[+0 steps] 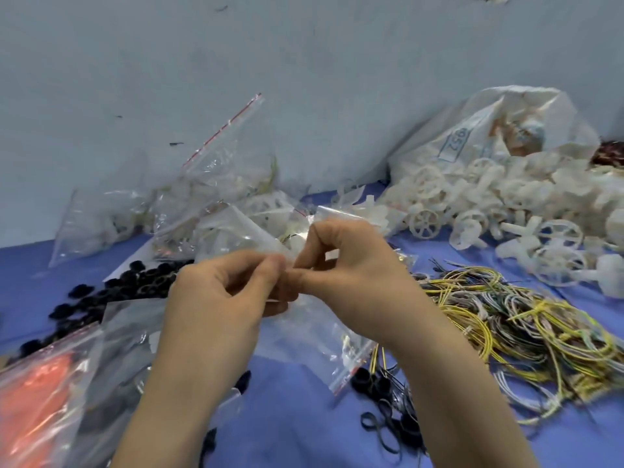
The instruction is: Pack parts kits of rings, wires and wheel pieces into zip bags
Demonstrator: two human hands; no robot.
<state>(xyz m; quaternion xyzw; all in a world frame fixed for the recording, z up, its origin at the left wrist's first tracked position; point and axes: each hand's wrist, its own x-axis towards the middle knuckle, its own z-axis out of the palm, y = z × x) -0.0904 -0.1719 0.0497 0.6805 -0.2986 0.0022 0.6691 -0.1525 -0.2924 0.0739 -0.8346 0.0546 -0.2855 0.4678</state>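
Observation:
My left hand and my right hand meet at the centre and each pinches the top edge of a clear zip bag held above the table. A second clear zip bag with a red strip lies flat under my right wrist. Black rings are heaped to the left, and more black rings and bands lie near the front. A tangle of yellow, white and green wires spreads at the right. White wheel pieces are piled at the back right.
Filled zip bags lean against the pale wall at the back left. A large white sack spills wheel pieces. A bag with orange contents lies at the front left. The table has a blue cover.

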